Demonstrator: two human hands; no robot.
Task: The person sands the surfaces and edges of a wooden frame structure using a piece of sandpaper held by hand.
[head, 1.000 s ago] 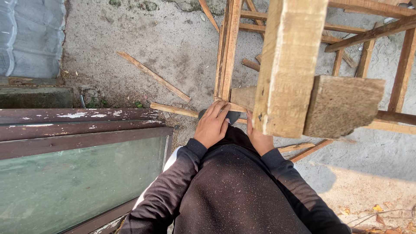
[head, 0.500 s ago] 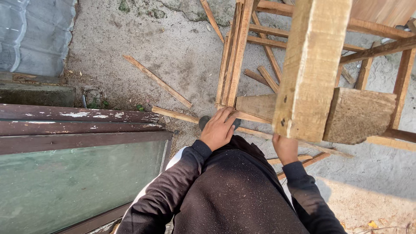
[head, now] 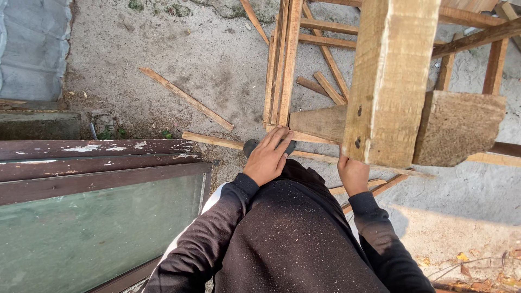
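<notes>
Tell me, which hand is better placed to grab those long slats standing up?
Probably the left hand. Its fingers already lie flat against the foot of the slats. The right hand sits lower, tucked under the thick beam, apart from them, with its fingers partly hidden.

Left hand [head: 267, 157] — one second back curled over the bundle's near end beside the right hand; now fingers spread flat, reaching up onto the ends of the upright slats [head: 281, 65].

Right hand [head: 353, 173] — formerly pressed against the left under the post [head: 388, 81]; now drawn apart to the right, lower, gripping beneath the post's bottom edge.

View — shifted, so post and block [head: 461, 127] sit further right and more ground scrap [head: 184, 97] shows.
</notes>
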